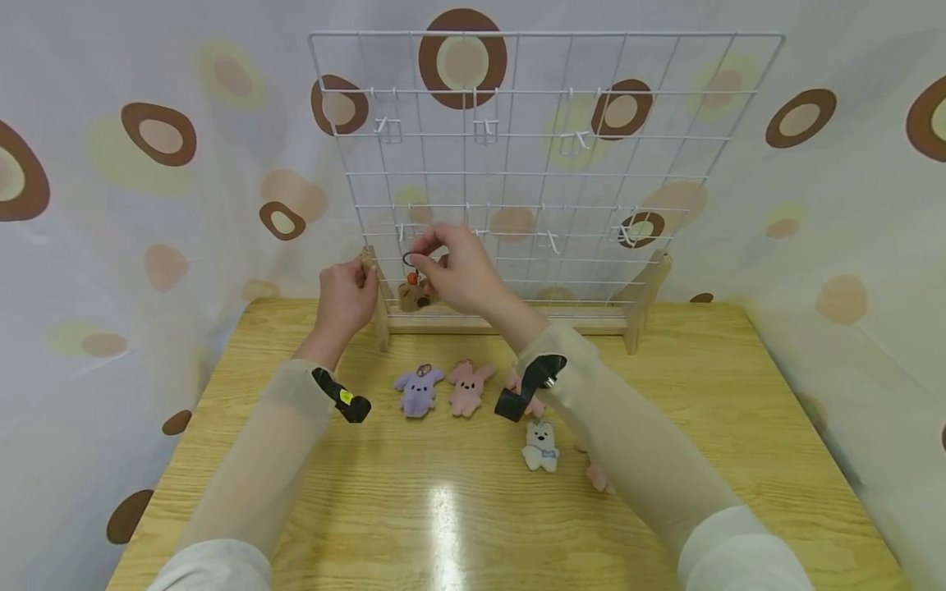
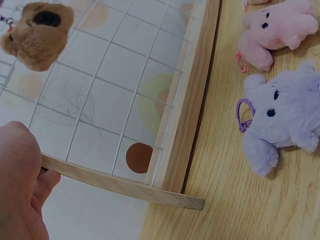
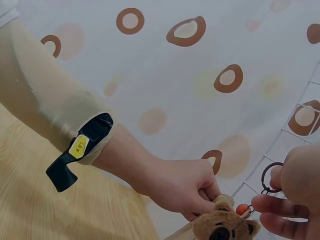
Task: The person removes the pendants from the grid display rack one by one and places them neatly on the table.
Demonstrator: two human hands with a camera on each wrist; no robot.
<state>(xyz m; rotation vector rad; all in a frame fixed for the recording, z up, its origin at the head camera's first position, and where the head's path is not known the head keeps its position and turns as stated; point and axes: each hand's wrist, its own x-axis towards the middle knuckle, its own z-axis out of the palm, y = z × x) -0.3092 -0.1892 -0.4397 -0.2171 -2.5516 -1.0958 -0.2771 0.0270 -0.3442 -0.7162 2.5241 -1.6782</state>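
Note:
My right hand pinches the dark ring of a brown plush bear keychain. An orange bead hangs between the ring and the bear. Bear and ring are in front of the white wire grid rack, close under a small hook at its lower left. Whether the ring touches that hook cannot be made out. My left hand grips the top of the rack's left wooden post. In the left wrist view the bear dangles at upper left.
On the wooden table lie a purple plush bunny, a pink plush bunny and a white plush bear. More pink plush is partly hidden by my right arm. Other white hooks sit higher on the grid. A patterned curtain hangs behind.

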